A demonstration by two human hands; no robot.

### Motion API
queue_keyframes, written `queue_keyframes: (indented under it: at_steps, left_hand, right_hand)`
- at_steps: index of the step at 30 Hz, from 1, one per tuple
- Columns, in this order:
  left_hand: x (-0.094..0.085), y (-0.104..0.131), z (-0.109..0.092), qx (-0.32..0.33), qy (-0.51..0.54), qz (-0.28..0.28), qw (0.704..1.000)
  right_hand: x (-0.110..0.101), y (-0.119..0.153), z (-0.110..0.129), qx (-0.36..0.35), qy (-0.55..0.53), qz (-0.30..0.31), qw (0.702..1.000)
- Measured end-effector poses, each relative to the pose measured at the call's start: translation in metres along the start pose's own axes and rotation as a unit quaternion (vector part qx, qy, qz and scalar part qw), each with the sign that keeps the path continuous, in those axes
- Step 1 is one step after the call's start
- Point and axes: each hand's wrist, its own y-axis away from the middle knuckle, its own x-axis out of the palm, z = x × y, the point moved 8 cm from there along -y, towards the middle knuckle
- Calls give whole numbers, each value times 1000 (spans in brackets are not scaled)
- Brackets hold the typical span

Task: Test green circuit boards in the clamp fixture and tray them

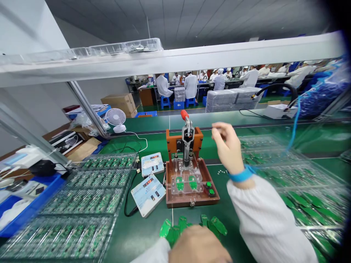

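Observation:
A brown test fixture stands on the green bench, its toggle clamp topped by a red handle. Two green boards lie side by side in its clear holder. My right hand, with a blue wrist strap, is raised to the right of the clamp, fingers curled together; nothing can be made out between them. At the bottom edge my left hand is blurred, its fingers hidden, over a loose pile of green boards. Left of the fixture are two white meters with red digits.
Clear trays of boards fill the left side, and more trays lie on the right. A small white fan stands at the back left. A shelf beam crosses above. People in white sit at far benches.

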Motion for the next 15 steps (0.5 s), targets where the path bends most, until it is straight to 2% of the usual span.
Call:
queue_keyframes:
  at_steps: [2, 3, 4, 6, 8, 10, 15]
  left_hand:
    - [-38, 3, 38, -89, 19, -122, 988]
    - [-59, 8, 60, -143, 25, -194, 970]
    - [-75, 13, 78, -182, 9, -238, 954]
    - [-91, 13, 103, -217, -39, -257, 941]
    - [-91, 6, 117, -223, -78, -236, 943]
    - [-82, 2, 123, -225, -98, -218, 945]
    - [-67, 0, 127, -235, -82, -236, 939]
  right_hand:
    - [-6, 44, -23, 21, 5, 23, 999]
    - [-2, 65, -31, 25, 10, 49, 998]
    - [4, 84, -36, 26, 18, 77, 997]
    - [19, 115, -40, 17, 43, 126, 991]
    - [33, 135, -39, 7, 73, 158, 985]
    - [42, 146, -38, 3, 98, 174, 980]
    - [50, 148, -42, 12, 98, 185, 978]
